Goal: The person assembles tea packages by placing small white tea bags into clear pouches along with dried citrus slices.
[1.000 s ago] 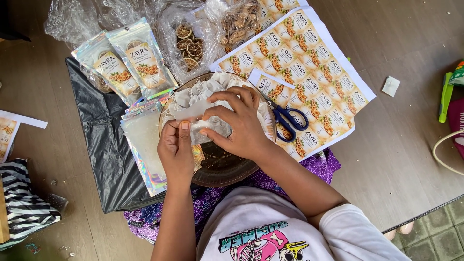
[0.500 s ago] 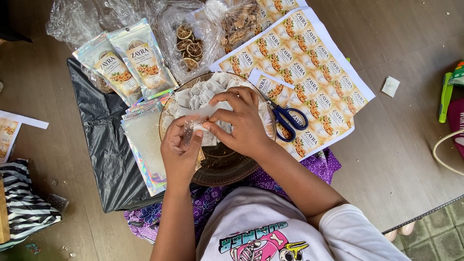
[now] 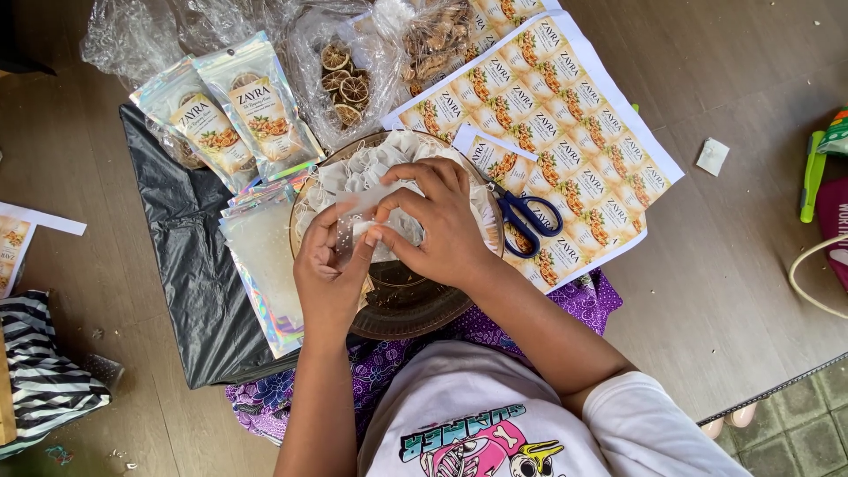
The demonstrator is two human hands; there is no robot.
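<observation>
From the head camera, looking straight down: holding a small clear plastic pouch (image 3: 346, 237) upright over the round brown woven tray (image 3: 415, 309), with the left hand (image 3: 329, 269) pinching its side and lower edge. Pressing in from the other side with the right hand (image 3: 437, 231), thumb and forefinger closed on a small white tea-bag-like sachet (image 3: 378, 231) right at the pouch mouth, so both hands meeting, touching, clamped on pouch and sachet together. Whether the sachet is already partly inside, not possible to tell. Working above a heap of more white sachets (image 3: 371, 168) filling the far half of the tray. Lying just left of the tray, a stack of empty iridescent-edged pouches (image 3: 263, 265) on a black plastic sheet (image 3: 181, 265); beyond it, two filled, labelled pouches (image 3: 234, 110) and a clear bag of dried citrus slices (image 3: 343, 84). Resting to the right, blue-handled scissors (image 3: 528, 223) on a printed sheet of orange labels (image 3: 565, 132). Judging the step: keeping the mouth spread with the left fingers, feeding the sachet in flat and corner first, avoiding crumpling it or tearing the thin film.
</observation>
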